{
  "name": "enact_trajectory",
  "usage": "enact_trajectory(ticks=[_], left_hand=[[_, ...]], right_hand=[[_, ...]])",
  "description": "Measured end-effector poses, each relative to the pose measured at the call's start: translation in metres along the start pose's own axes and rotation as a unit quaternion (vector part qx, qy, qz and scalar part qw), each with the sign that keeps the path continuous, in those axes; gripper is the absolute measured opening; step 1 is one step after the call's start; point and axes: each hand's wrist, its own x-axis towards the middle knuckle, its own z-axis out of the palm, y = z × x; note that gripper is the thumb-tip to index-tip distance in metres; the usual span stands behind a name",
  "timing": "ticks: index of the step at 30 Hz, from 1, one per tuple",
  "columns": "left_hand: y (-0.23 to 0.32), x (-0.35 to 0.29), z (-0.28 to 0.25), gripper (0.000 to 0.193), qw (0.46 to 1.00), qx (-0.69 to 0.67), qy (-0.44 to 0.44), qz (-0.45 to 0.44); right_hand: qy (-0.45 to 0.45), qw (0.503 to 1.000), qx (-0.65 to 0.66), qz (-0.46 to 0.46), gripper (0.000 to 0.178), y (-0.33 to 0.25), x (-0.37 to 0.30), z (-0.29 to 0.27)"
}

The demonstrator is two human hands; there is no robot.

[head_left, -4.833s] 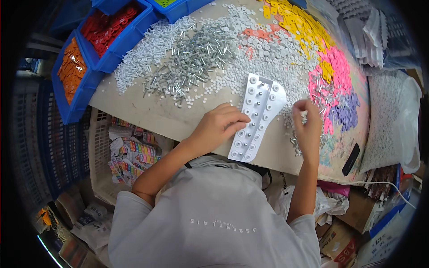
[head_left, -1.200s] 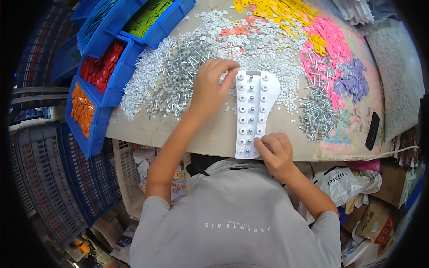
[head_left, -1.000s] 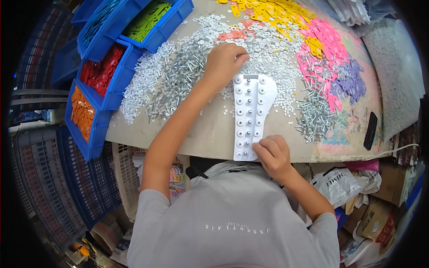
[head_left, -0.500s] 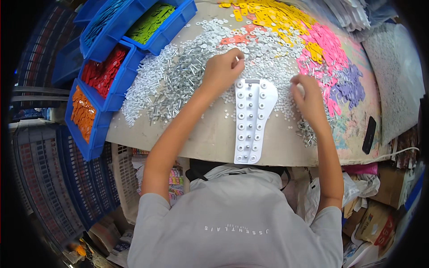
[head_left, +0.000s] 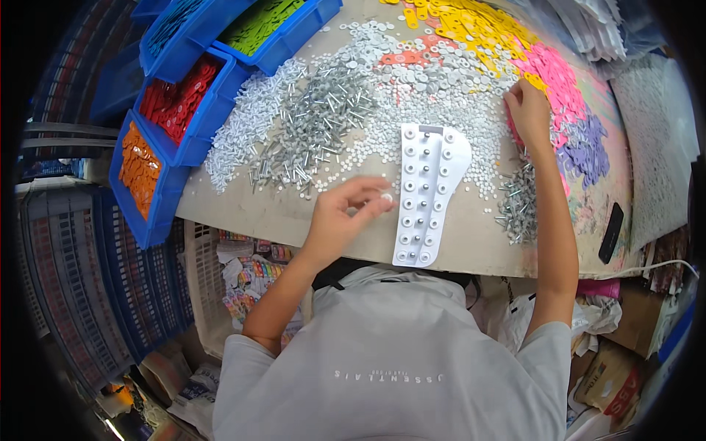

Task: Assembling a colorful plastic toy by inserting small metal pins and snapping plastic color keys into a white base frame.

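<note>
White board [head_left: 457, 156], patterned with two columns of white discs [head_left: 409, 169] flanking silver studs [head_left: 424, 169]. Yellow strips [head_left: 482, 33], pink strips [head_left: 556, 82], purple strips [head_left: 586, 156]. Blue bins [head_left: 168, 195]; grey shirt [head_left: 390, 331].

Bright, soft light washes the worktop [head_left: 243, 213] here, shadows only faint, with small glints winking off the metal rivets [head_left: 323, 110]. The white tray [head_left: 421, 198] reads crisp, while the left hand [head_left: 342, 217] blurs slightly at the fingers. Far left, the blue basket [head_left: 143, 275] sinks into dimness. And out wide, the fisheye bows the worktop's front edge before black swallows the corners.
</note>
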Motion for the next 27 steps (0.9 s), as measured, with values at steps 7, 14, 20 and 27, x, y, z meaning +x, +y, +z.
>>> enact_trajectory(ticks=[7,14,20,27], left_hand=[[-0.027,-0.027,0.006,0.009,0.960,0.198,-0.066,0.186],[-0.033,-0.046,0.022,0.012,0.952,0.224,-0.094,0.188],[-0.046,-0.053,0.029,0.013,0.933,0.273,-0.038,0.233],[-0.053,-0.049,0.030,0.018,0.892,0.329,0.000,0.311]], right_hand=[[-0.027,0.977,0.190,-0.094,0.012,-0.086,-0.113,-0.046],[-0.257,0.922,0.276,-0.088,0.009,-0.128,-0.219,-0.066],[-0.232,0.934,0.258,-0.084,0.011,-0.132,-0.242,-0.052],[-0.124,0.952,0.269,-0.081,0.017,-0.127,-0.262,-0.031]])
